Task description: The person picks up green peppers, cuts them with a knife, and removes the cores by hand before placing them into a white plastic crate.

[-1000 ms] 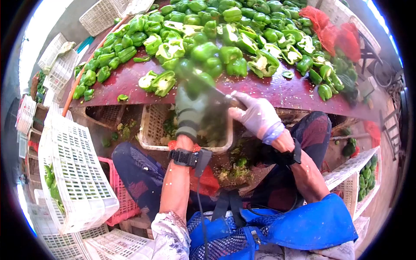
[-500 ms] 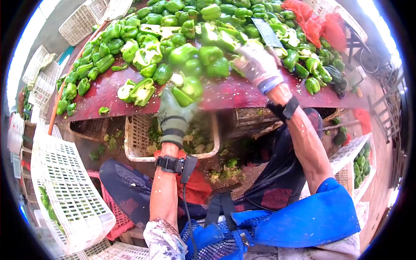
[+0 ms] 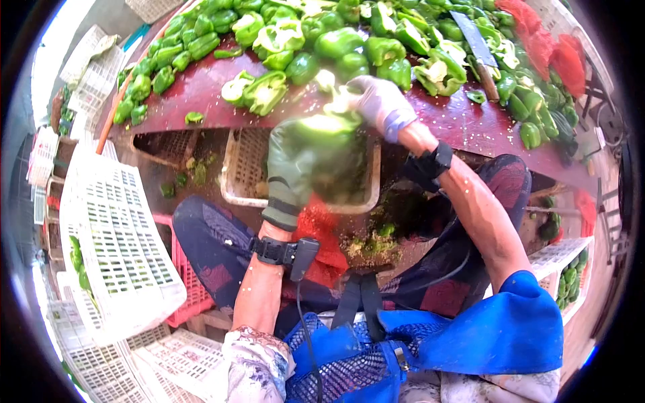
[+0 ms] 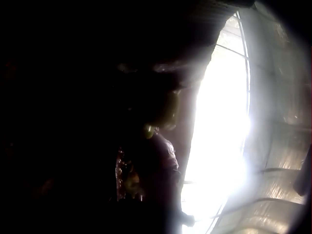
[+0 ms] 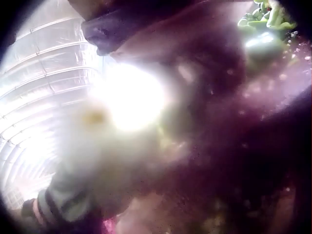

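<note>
Over the front edge of the table, my left hand (image 3: pixel 287 161) in a grey-green glove holds a cut green bell pepper (image 3: pixel 329 126), its pale inside turned up. My right hand (image 3: pixel 384 107), in a whitish-purple glove, has its curled fingers at the pepper's pale core (image 3: pixel 338 102) and pinches it; the fingertips are blurred. A knife (image 3: pixel 474 41) with a wooden handle lies on the peppers to the right, away from both hands. A halved pepper (image 3: pixel 265 93) rests on the table ahead of the left hand. Both wrist views are mostly dark or glaring.
Heaped green peppers (image 3: pixel 339 43) cover the far part of the dark red table (image 3: pixel 181 101). Under its front edge stands a white crate (image 3: pixel 235 199) with green scraps inside. White crates (image 3: pixel 121 248) stack at the left, beside a pink crate (image 3: pixel 185 275). Red netting (image 3: pixel 570 64) hangs at the right.
The right hand had the knife against the pepper, laid it down on the pile at right, and came back to the pepper. The left hand still holds the pepper, now cut open.
</note>
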`<act>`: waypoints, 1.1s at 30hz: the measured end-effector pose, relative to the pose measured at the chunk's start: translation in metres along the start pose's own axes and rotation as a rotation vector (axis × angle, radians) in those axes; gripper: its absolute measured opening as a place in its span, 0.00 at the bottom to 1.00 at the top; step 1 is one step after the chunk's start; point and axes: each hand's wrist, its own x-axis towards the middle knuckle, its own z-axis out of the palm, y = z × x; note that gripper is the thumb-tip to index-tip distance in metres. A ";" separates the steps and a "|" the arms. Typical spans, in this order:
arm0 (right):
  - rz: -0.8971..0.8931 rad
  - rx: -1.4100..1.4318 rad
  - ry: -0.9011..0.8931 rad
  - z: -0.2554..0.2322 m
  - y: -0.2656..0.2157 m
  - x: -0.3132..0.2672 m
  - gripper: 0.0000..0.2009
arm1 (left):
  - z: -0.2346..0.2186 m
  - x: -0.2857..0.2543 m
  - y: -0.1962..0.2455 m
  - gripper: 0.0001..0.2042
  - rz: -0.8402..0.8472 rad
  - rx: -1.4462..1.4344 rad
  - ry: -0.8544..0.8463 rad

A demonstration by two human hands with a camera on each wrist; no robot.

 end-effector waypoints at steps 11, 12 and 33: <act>0.015 0.282 -0.061 0.025 0.003 0.003 0.25 | 0.036 -0.015 -0.007 0.14 0.067 0.225 0.050; 0.023 0.390 -0.138 0.023 -0.001 0.001 0.25 | 0.038 -0.018 -0.008 0.14 0.023 0.147 0.026; -0.596 -0.354 0.063 0.020 -0.049 -0.069 0.17 | 0.050 -0.020 0.040 0.16 0.404 0.674 0.238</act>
